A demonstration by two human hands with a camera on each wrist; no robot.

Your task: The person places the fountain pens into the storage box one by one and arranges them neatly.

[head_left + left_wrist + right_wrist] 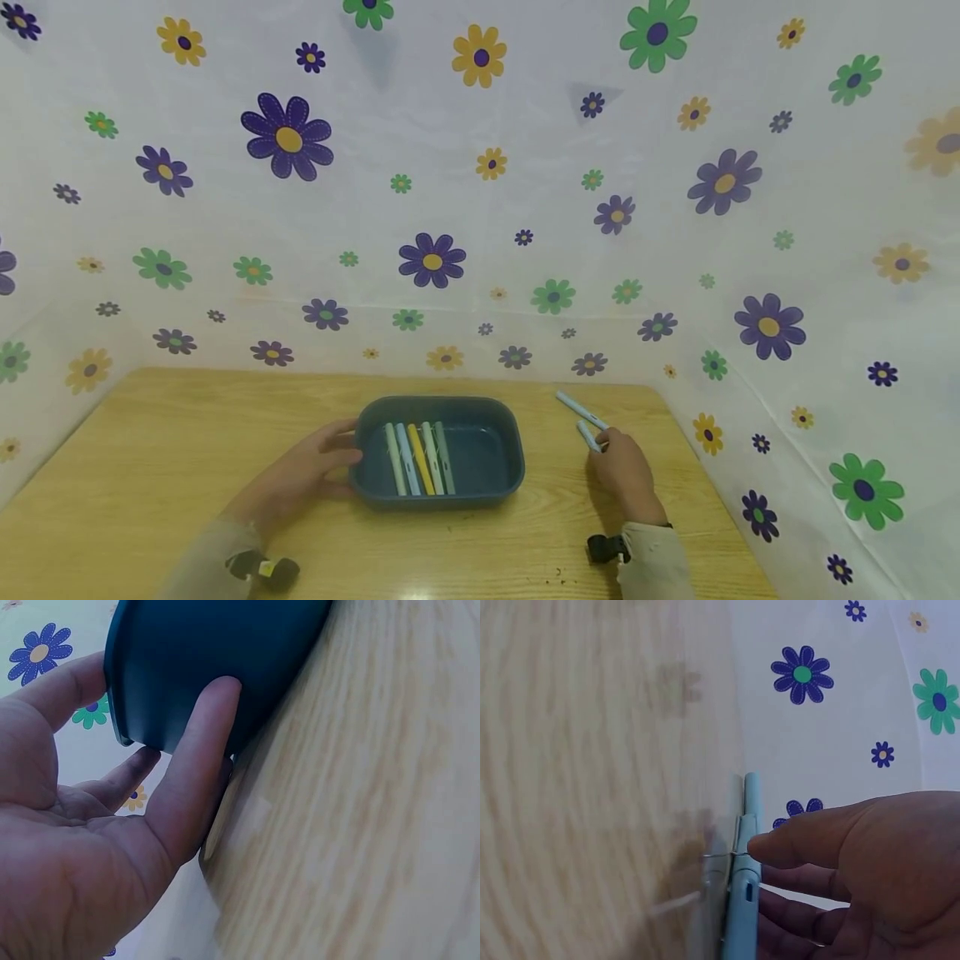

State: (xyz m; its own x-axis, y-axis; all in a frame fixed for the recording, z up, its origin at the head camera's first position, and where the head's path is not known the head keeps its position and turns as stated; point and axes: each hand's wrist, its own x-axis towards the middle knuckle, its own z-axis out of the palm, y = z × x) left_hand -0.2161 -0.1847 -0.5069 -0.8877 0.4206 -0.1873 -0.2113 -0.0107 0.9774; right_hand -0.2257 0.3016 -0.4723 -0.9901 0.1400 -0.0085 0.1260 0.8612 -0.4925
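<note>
A dark blue rectangular tray (pixel 487 467) stands on the table with several capped pens (pixel 420 458) side by side in its left half: pale green, light blue, yellow and grey-green. My left hand (pixel 330 462) is at the tray's left end; in the left wrist view its extended fingers (pixel 196 750) touch the outer wall and rim. To the right of the tray, my right hand (pixel 624 471) pinches a light blue pen (pixel 588 435). Another light blue pen (pixel 577 407) lies just behind it. The right wrist view shows the thumb (pixel 780 844) against a light blue pen (pixel 742 915) with a clip.
The wooden table (pixel 225 425) meets white flower-printed sheeting (pixel 360 250) at its back and sides. Small dark specks (pixel 557 577) lie near the front edge. Black straps with small devices (pixel 607 548) are on the wrists.
</note>
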